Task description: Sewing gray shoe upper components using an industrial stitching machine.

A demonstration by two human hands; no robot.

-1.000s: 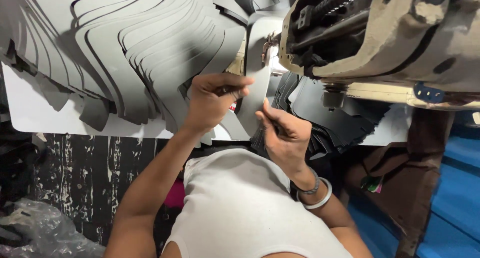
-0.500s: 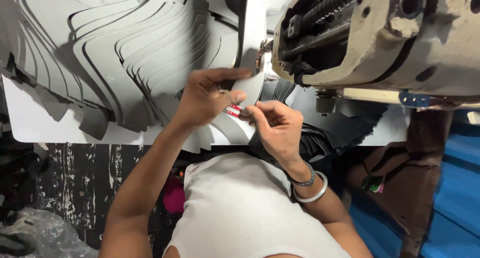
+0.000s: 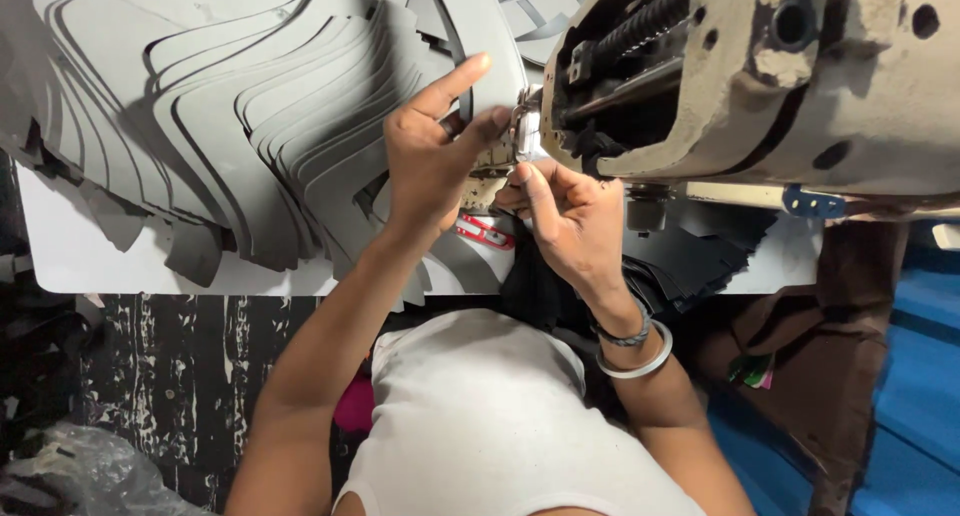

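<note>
My left hand [image 3: 435, 141] and my right hand [image 3: 562, 211] meet at the needle area [image 3: 522, 128] of a worn cream sewing machine [image 3: 760, 76]. The left hand pinches a grey cut piece [image 3: 480, 26] against the machine, index finger stretched out. My right hand's fingertips press in just below the needle; whether they hold anything is hidden. A small red snipper [image 3: 487, 232] lies on the white table [image 3: 70, 256] under both hands.
A big fanned stack of grey curved cut pieces [image 3: 240, 116] covers the table's left. Dark pieces [image 3: 700, 261] lie under the machine at right. Crumpled plastic [image 3: 70, 466] sits low left, blue flooring [image 3: 910, 376] at right.
Both hands have moved up and closer to the needle area. The grey piece now reaches under the machine head, and the red snipper lies uncovered on the table.
</note>
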